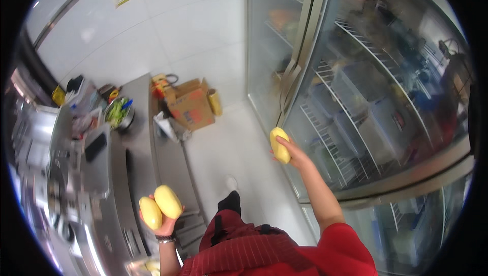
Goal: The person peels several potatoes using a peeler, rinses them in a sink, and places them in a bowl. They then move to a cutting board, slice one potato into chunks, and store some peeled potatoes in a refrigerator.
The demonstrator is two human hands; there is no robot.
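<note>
Two peeled potatoes, one at the left (151, 213) and a larger one beside it (168, 202), rest in my left hand (164, 225) at the lower left, near the steel counter's edge. My right hand (290, 151) grips a third peeled potato (280, 145), held out in front of the glass-door fridge (305, 131). The thumb lies across this potato; the other fingers are mostly hidden behind it.
A steel counter (139, 138) runs along the left, bearing a metal bowl of leafy greens (119, 114), a lidded tray (100, 176) with a dark phone-like object, and bags. A cardboard box (192, 110) stands by the wall. The fridge's shelves hold plastic containers (389, 123).
</note>
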